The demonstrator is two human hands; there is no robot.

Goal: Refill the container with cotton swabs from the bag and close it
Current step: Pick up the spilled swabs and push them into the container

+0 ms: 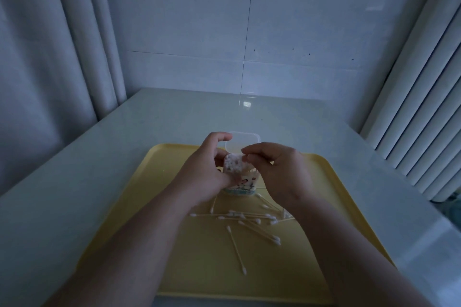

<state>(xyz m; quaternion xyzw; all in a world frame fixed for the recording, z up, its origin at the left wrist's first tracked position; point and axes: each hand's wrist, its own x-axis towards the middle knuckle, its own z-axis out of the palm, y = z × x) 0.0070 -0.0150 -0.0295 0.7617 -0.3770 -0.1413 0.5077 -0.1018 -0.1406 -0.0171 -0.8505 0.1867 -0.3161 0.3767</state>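
Observation:
My left hand (204, 172) grips a bundle of cotton swabs (234, 166), their white tips facing me. It holds them above a small container (240, 189) with a printed label that stands on the yellow tray (139, 197). My right hand (279, 172) pinches at the top edge of the bundle with its fingertips. Behind the hands stands a clear square plastic lid (245, 142), partly hidden by them. Several loose cotton swabs (252, 222) lie scattered on the tray in front of the container. I cannot make out a bag.
The tray rests on a pale countertop (74, 169) set in a corner. A tiled wall (249, 32) rises behind, a curtain (50, 45) hangs at the left and a ribbed white panel (424, 107) stands at the right.

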